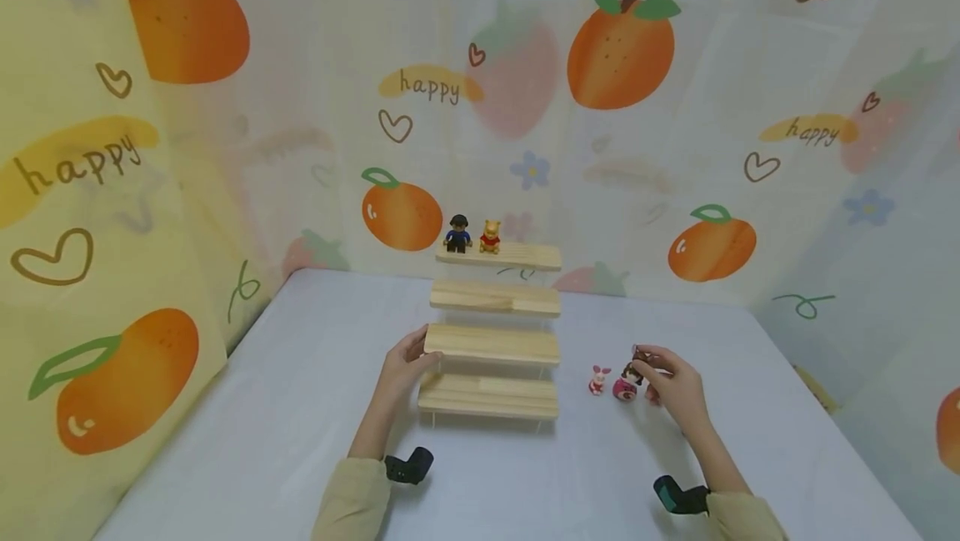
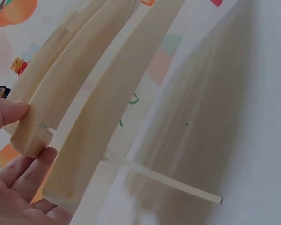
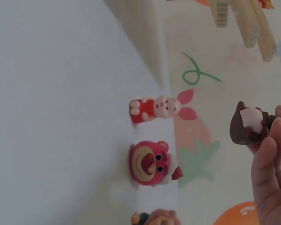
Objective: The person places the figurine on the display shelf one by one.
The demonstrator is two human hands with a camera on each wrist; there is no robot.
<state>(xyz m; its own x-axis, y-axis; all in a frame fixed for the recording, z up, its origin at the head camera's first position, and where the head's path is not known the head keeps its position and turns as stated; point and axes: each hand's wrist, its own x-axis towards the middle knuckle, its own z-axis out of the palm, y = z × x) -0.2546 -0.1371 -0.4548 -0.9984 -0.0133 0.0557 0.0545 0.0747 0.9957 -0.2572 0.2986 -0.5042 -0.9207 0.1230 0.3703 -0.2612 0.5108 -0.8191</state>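
My left hand [image 1: 405, 362] grips the left end of one board of a stepped wooden display shelf [image 1: 491, 343]. In the left wrist view the thumb lies on one face of the board and fingertips touch its other side. My right hand [image 1: 675, 383] pinches a small brown-haired toy figure [image 3: 243, 124], raised off the table. Near it stand a piglet figure [image 3: 152, 108] in red and a pink bear figure [image 3: 147, 164]. Another small figure [image 3: 157, 218] is cut off by the right wrist view's lower edge and partly behind my hand in the head view.
On the top board stand a figure in blue and black [image 1: 457, 234] and a yellow bear figure [image 1: 491, 237] in a red shirt. Clear legs support the shelf on a white-covered table [image 1: 262, 441]. A fruit-printed curtain [image 1: 330, 41] hangs behind and at the sides.
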